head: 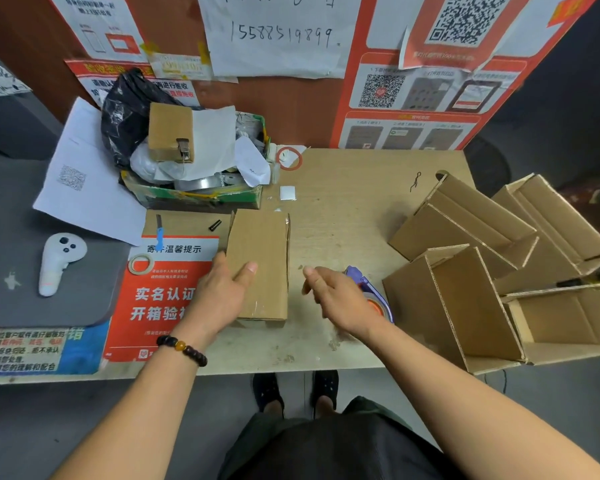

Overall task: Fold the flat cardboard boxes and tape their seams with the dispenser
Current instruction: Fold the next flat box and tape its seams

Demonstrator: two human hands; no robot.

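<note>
Looking down at the table [343, 209], we see a folded cardboard box [262, 261] lying near the middle, its long side running from near to far. Our left hand [222, 292] rests on the box's left near part, fingers straight and relaxed, thumb lying across the top face; a beaded bracelet [182, 348] circles that wrist. Our right hand [336, 292] hovers just right of the box with fingers loosely spread, holding nothing. Just beyond that hand, on the table, sits a purple tape dispenser [371, 292] with an orange roll, partly hidden by the hand.

To the right, several opened cardboard boxes [482, 254] stand crowded together at the table's edge, open sides up. At the far left sits a cluttered green carton [194, 195] stuffed with papers, a black bag and a small brown box. A red notice sheet [153, 296] lies left of the folded box, with a small tape roll [141, 264] on it. Farther left, a white controller [59, 263] rests on a grey mat [32, 306].
</note>
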